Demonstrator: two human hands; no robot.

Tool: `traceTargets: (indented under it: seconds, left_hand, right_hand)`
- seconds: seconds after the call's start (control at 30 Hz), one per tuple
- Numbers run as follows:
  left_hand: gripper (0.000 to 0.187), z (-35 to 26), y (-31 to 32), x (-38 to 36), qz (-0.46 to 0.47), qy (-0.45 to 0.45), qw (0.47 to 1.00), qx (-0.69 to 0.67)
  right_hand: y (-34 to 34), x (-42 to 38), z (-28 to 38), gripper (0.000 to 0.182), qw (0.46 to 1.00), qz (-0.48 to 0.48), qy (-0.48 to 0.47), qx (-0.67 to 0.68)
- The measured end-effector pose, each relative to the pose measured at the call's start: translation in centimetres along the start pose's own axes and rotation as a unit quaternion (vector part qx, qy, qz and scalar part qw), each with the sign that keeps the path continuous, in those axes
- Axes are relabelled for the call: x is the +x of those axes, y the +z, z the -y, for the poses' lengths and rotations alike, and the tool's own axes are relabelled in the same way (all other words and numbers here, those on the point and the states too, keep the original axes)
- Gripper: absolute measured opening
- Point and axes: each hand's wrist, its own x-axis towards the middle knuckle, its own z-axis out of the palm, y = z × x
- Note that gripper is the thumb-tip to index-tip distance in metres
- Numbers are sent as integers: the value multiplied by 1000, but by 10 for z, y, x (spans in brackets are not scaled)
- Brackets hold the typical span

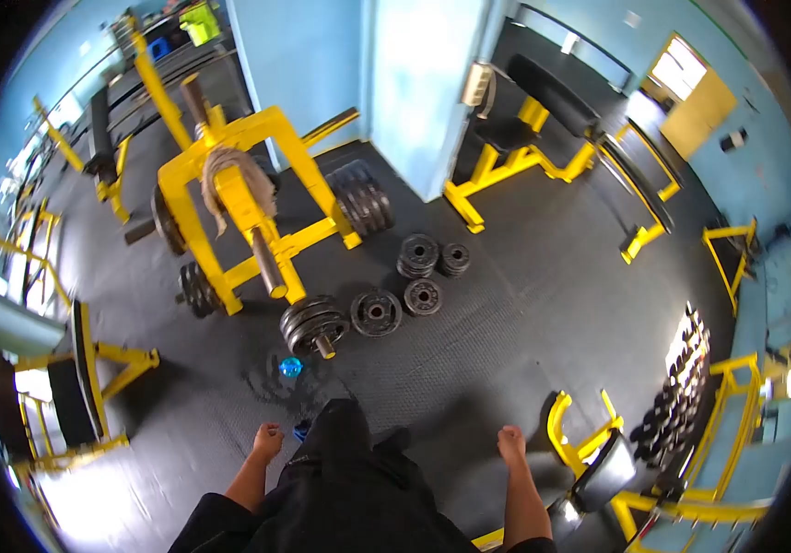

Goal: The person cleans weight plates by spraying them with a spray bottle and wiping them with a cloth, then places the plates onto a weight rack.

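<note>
The left hand (267, 441) is curled into an empty fist and the right hand (510, 442) hangs loosely closed, nothing held in either grip. Just beyond the left hand, a blue bottle (290, 367) is seen on the floor (469, 350), with weight plates (376, 311) and a yellow machine (239, 198) farther off.

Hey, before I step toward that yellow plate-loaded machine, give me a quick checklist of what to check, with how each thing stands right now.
1. Left hand free: ok, closed in a loose fist, holding nothing.
2. Right hand free: ok, nothing in it.
3. Path clear: not ok, blue bottle and loose weight plates lie on the floor ahead.
4. Floor dry: cannot tell, dark marks around the bottle.
5. Plates secured on the yellow machine: cannot tell.
</note>
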Motion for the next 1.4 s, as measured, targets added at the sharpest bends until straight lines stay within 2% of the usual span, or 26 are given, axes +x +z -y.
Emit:
traceTargets:
  seconds: [0.07,0.17,0.2,0.27,0.3,0.37,0.4,0.43,0.47,0.5,0.53,0.6,0.67,0.73,0.8,0.83,0.9,0.93,1.0,1.03,1.13,1.17,1.27,1.33,1.4]
  left_hand:
    - [39,8,19,-31,21,-75,996,-34]
    - [40,24,43,-59,43,-146,988,-35]
    - [40,55,61,-44,40,-155,986,-48]
    - [39,103,103,-25,46,-176,973,-144]
    - [39,95,118,-19,43,-177,971,-156]
    - [39,77,154,-18,-8,-192,979,-70]
    - [39,75,178,2,-6,-200,976,-85]
    - [40,61,195,8,20,-98,993,65]
    - [40,28,200,8,40,10,976,213]
    - [40,27,231,28,32,2,980,196]
    - [42,-29,226,8,-46,-85,994,-50]
    - [42,-110,224,4,-29,-130,975,-176]
    - [41,-170,219,-1,-35,-60,969,-235]
    - [41,-213,213,-1,-60,-42,963,-261]
    - [39,-221,228,8,-105,-6,951,-292]
    - [37,-226,232,9,-100,-61,938,-327]
    - [38,-194,273,30,-152,-74,940,-296]
    - [39,-214,261,14,-145,-133,940,-278]
    - [41,-200,289,12,-178,-168,929,-278]
    - [42,-190,304,9,-201,-188,922,-272]
    - [47,-172,340,1,-192,-230,912,-280]
    - [47,-165,350,0,-197,-240,907,-284]
    - [53,-134,372,4,-165,-227,937,-207]
    - [53,-87,393,32,-173,-226,937,-200]
    - [52,-41,418,58,-178,-226,937,-198]
  right_hand:
    - [-7,69,6,30,991,-30,-74,-105]
    - [11,109,54,30,986,2,-105,-129]
    - [18,105,80,30,984,10,-113,-140]
    - [40,80,138,30,936,68,-199,-282]
    - [54,81,148,32,931,108,-204,-282]
    - [74,79,158,33,925,175,-199,-272]
    - [80,75,164,34,924,201,-193,-264]
    - [84,77,165,33,924,216,-190,-253]
    - [86,83,167,33,923,233,-191,-240]
    - [87,91,176,33,915,241,-203,-252]
    - [85,98,181,33,903,265,-222,-254]
    - [80,118,185,33,882,305,-246,-262]
    - [77,147,193,34,885,321,-182,-284]
    - [81,175,207,35,856,343,-207,-325]
    - [91,209,214,35,820,373,-215,-377]
    - [96,227,213,35,811,379,-213,-390]
    - [118,266,226,34,755,409,-213,-466]
    - [127,281,237,35,706,417,-293,-492]
    - [153,308,249,35,676,413,-318,-521]
    - [166,324,250,35,671,422,-328,-514]
    - [202,354,265,32,672,427,-342,-499]
    - [215,368,263,32,670,426,-372,-481]
    - [252,388,262,31,677,438,-376,-457]
    - [278,393,255,30,671,437,-392,-453]
    - [305,404,234,32,699,450,-340,-439]
